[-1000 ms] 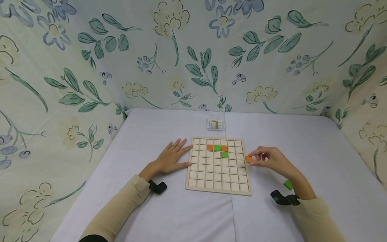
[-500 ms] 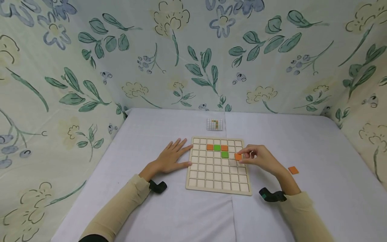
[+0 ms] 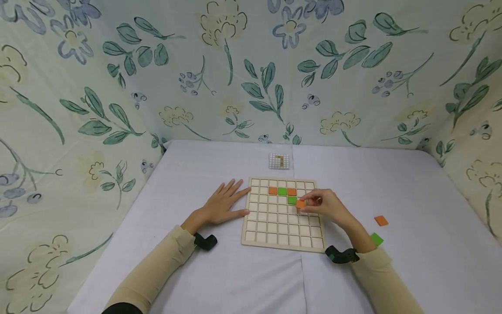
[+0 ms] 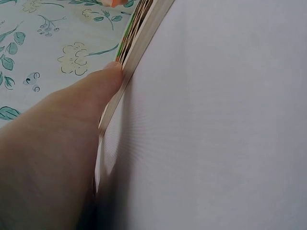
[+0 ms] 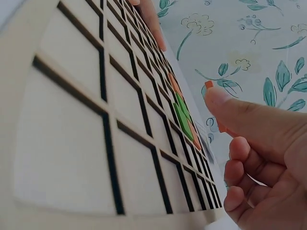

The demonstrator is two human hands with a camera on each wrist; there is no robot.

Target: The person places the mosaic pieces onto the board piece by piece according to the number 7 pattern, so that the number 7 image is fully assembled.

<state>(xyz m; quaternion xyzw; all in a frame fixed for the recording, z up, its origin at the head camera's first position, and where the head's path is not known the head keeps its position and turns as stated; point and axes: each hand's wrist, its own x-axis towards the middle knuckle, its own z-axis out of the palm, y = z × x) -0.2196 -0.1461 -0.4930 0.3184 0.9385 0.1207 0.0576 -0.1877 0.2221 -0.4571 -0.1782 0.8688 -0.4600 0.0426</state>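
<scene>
A wooden grid board (image 3: 270, 227) lies on the white-covered table. Two orange tiles and a green tile (image 3: 282, 191) form a row in its upper cells, and another green tile (image 3: 292, 200) sits under the row's right end. My right hand (image 3: 329, 207) pinches an orange tile (image 3: 300, 204) between thumb and fingers, over the board just right of that lower green tile; the right wrist view shows it held off the surface. My left hand (image 3: 221, 205) rests with spread, straight fingers, thumb and a fingertip touching the board's left edge. In the left wrist view the thumb (image 4: 108, 79) meets that edge.
Behind the board lies a small pattern card (image 3: 279, 161) with a printed grid and coloured squares. To the right, a loose orange tile (image 3: 381, 220) and a loose green tile (image 3: 377, 239) lie on the cloth near the right forearm. Floral fabric (image 3: 235, 100) hangs behind the table.
My right hand has carried the orange tile leftward from beyond the board's right edge to over the board, uncovering the loose orange tile on the cloth. My left hand has stayed still.
</scene>
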